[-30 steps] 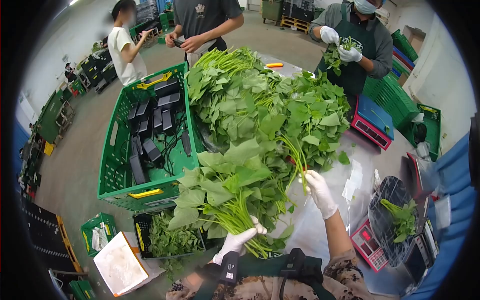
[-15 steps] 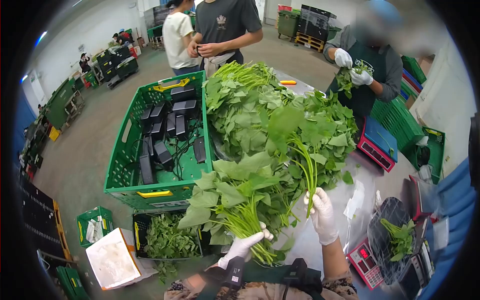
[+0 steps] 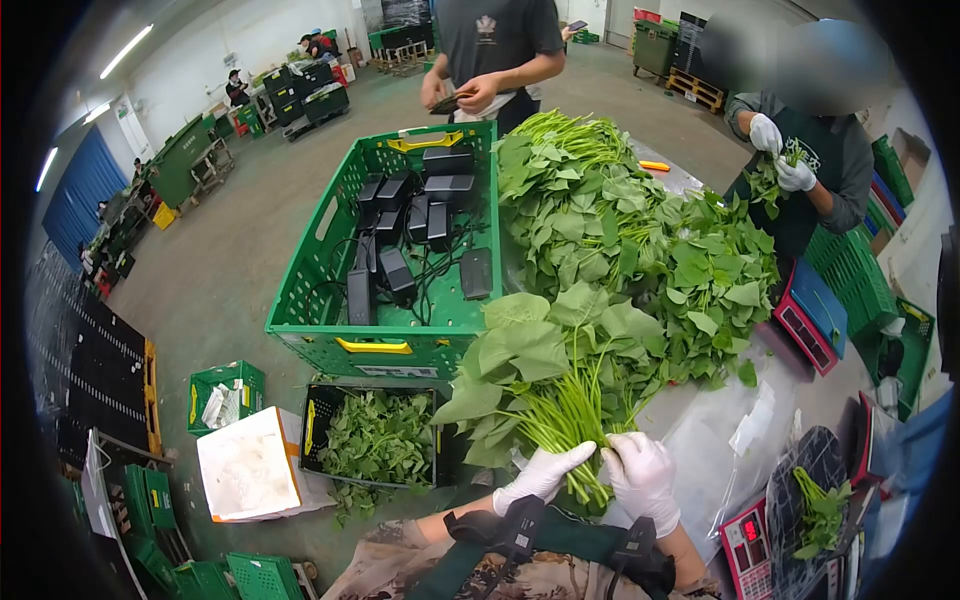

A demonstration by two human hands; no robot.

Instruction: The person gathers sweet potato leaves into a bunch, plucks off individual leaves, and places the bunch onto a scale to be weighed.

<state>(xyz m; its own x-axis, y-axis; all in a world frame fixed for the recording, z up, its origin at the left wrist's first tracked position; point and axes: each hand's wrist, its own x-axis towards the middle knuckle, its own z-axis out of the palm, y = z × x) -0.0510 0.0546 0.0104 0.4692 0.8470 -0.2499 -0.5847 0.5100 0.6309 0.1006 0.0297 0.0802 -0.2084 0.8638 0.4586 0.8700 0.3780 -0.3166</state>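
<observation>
My left hand (image 3: 545, 476), in a white glove, is closed round the stems of a bunch of leafy greens (image 3: 560, 408), with its broad leaves pointing away from me. Against the other side of those stems is my right hand (image 3: 642, 482), also gloved, its fingers pinched together on the stem ends. Some fingertips are hidden behind the stems. Just beyond the bunch, a large heap of the same greens (image 3: 590, 220) covers the metal table (image 3: 690, 440). A smaller bunch (image 3: 820, 510) lies on the scale at right.
Left of the heap stands a green crate (image 3: 390, 345) of black power adapters. Below it are a black crate of greens (image 3: 380, 435) and a white foam box (image 3: 250, 465). A red scale (image 3: 808, 318) sits near a gloved co-worker (image 3: 800, 150). Another person (image 3: 500, 50) stands behind the table.
My right hand has brought a few long stems down to the bunch in my left hand and now meets it at the stems. The view has swung left.
</observation>
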